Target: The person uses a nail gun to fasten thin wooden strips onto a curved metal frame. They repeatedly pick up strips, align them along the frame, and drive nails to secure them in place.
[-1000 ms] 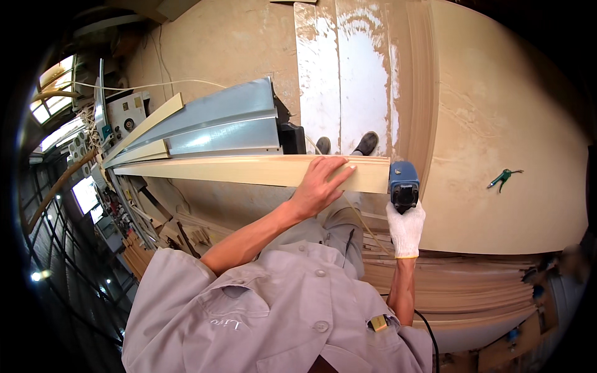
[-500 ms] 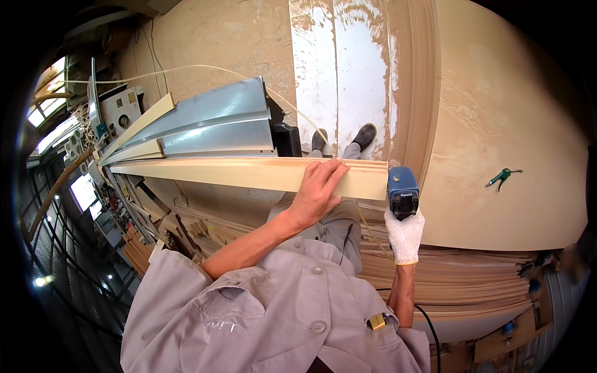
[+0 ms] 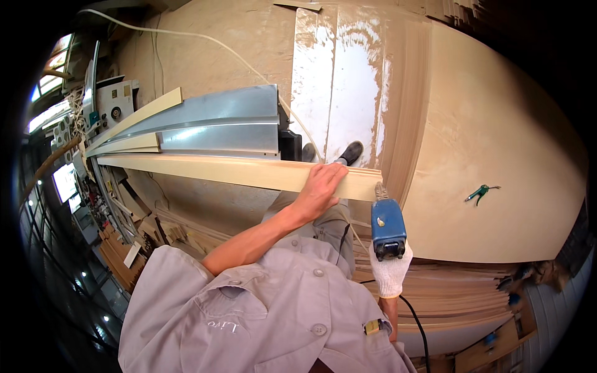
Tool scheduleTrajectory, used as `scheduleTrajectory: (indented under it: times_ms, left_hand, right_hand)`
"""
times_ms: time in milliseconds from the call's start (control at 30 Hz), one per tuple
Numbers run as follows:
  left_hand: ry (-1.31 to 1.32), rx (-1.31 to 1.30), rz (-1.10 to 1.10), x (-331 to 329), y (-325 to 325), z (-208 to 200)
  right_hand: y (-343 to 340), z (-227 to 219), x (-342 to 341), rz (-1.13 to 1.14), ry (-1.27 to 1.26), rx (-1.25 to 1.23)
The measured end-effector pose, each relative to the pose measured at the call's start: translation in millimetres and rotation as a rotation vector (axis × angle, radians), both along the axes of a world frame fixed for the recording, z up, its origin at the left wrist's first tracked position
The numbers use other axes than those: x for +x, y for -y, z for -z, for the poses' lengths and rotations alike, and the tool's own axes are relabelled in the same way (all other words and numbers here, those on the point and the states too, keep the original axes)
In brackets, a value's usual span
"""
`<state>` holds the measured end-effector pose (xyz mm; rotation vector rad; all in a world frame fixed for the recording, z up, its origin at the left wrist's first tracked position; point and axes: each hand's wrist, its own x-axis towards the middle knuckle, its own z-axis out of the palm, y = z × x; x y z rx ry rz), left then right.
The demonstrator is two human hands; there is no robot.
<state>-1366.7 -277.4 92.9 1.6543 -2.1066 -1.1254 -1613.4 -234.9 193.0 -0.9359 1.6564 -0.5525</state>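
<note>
My bare left hand (image 3: 319, 188) grips a bundle of long pale wooden strips (image 3: 236, 173) near its right end, fingers over the far edge, thumb out of sight. In a white knit glove, my right hand (image 3: 390, 267) is closed around a blue corded trim router (image 3: 388, 225) with a black end cap. The router's clear base sits at the near corner of the strips' right end; whether it touches the wood I cannot tell. Leftward, the strips run alongside a grey metal machine table (image 3: 217, 127).
Loose pale offcuts (image 3: 146, 117) lie on the metal table. At right is a large board stack (image 3: 485, 143) with a green air blow gun (image 3: 481, 193) on top. A pale hose (image 3: 242, 59) crosses the floor, and a black cord (image 3: 418, 317) hangs by my right arm.
The router has come back toward me and slightly left, from the end of the strips to their near corner. My left hand keeps its hold. The whole view has shifted a little.
</note>
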Motion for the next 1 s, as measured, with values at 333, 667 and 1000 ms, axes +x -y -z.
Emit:
scheduleTrajectory:
  times_ms: [333, 667, 1000]
  left_hand:
    - [-0.004, -0.060, -0.008, -2, -1, -2]
    - [-0.002, -0.036, 0.000, -2, -4, 3]
    - [0.001, -0.053, 0.012, 0, -4, 6]
  right_hand:
    - [12, -5, 10, -0.164, -0.151, 0.005]
    - [-5, -13, 12, -0.124, -0.094, 0.097]
    - [-22, -10, 15, -0.152, -0.246, 0.074]
